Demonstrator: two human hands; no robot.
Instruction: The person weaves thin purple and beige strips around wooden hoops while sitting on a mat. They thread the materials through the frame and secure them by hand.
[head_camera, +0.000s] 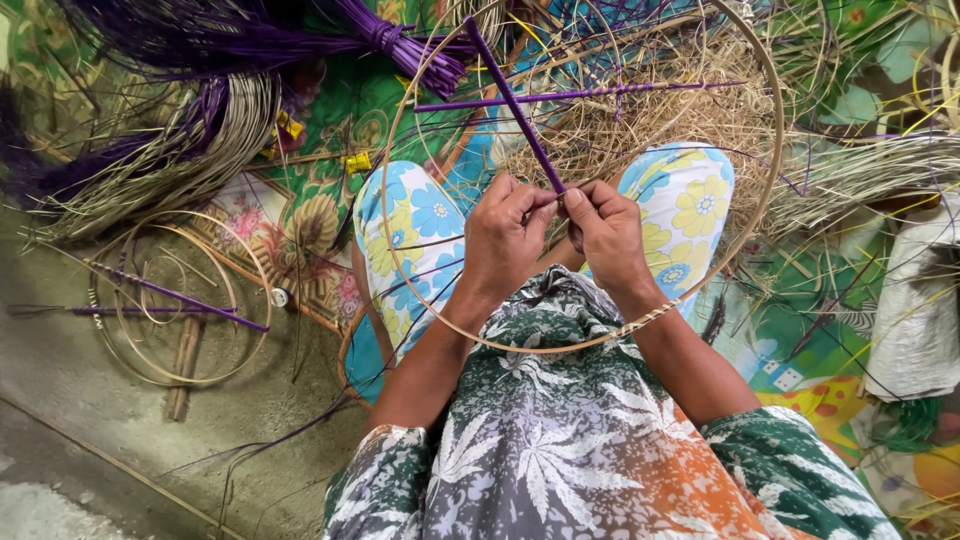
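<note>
**Purple strip pinched between both hands over the lap**

Head view: we are recording both hands meeting at the middle of the frame, inside a large cane hoop resting across the knees. We are noting the left hand and the right hand both closing thumb and fingers on the near end of one purple strip. Its long axis is running up and to the left, away from the body, with the free end well beyond the grip. Neither hand is lying clearly nearer; both are touching the strip at the same point. A second purple strip is crossing it. We are also logging a bundle of purple fibres and smaller hoops at left.
</note>
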